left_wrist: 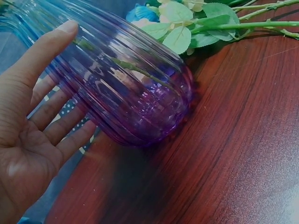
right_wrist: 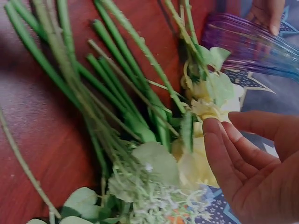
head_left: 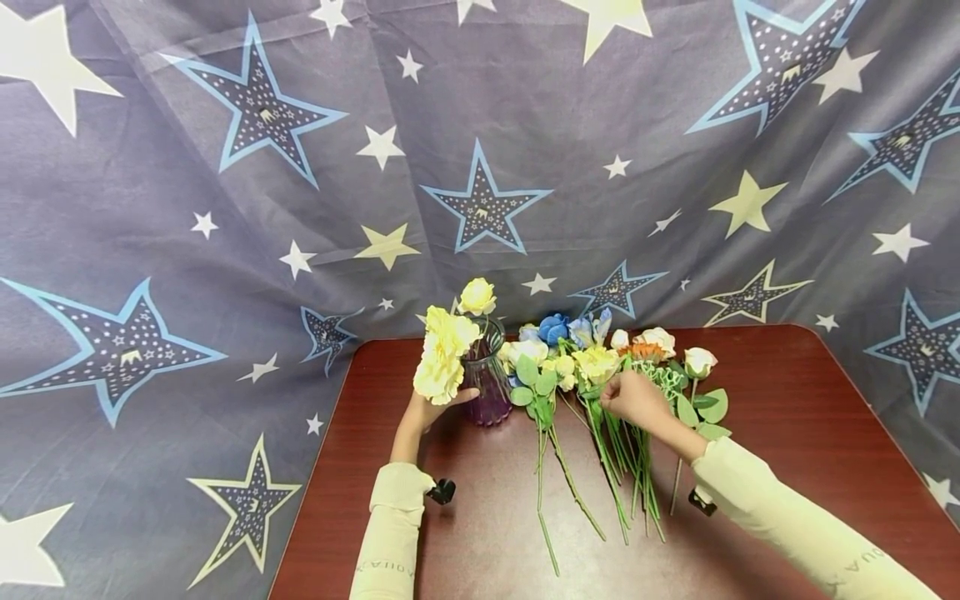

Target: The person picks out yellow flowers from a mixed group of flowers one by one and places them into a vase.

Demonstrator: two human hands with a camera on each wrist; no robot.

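Note:
A ribbed glass vase [head_left: 489, 392], purple at the base and bluish higher up, stands on the table. My left hand [left_wrist: 37, 126] is at its side, thumb across the near face and fairly straight fingers at the far edge. Large yellow flowers [head_left: 442, 354] and a smaller yellow bloom [head_left: 477, 297] rise at the vase's mouth, a stem showing through the glass. Over the loose flowers, my right hand [right_wrist: 252, 158] has its fingertips close together beside a yellow flower [right_wrist: 205, 109]. No stem is visibly pinched between them.
Right of the vase lie several cut flowers, among them a blue bloom [head_left: 553, 329], an orange flower [head_left: 647, 352] and a pale rose [head_left: 700, 362]. Their green stems [head_left: 611, 467] point toward the front of the red-brown table [head_left: 810, 433]. A star-patterned cloth [head_left: 525, 108] hangs behind.

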